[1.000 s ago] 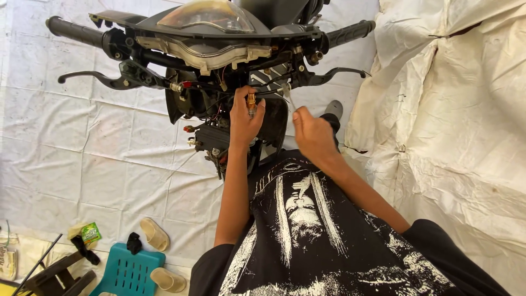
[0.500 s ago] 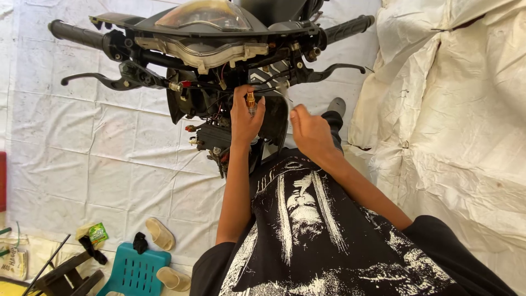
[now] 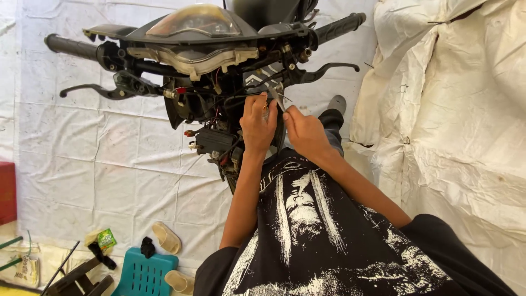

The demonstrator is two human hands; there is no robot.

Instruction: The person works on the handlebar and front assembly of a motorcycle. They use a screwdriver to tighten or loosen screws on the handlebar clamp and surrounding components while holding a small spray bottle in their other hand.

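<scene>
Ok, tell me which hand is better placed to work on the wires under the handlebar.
Probably the left. The left hand is already up in the wire bundle beside the black box, fingers in contact. The right hand sits just outside it, pinching a thin metal tool.

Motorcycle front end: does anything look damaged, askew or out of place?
Yes. The motorcycle's front cover is off, leaving loose wires exposed below the instrument panel, where the left hand and right hand work. Nothing looks broken.
</scene>
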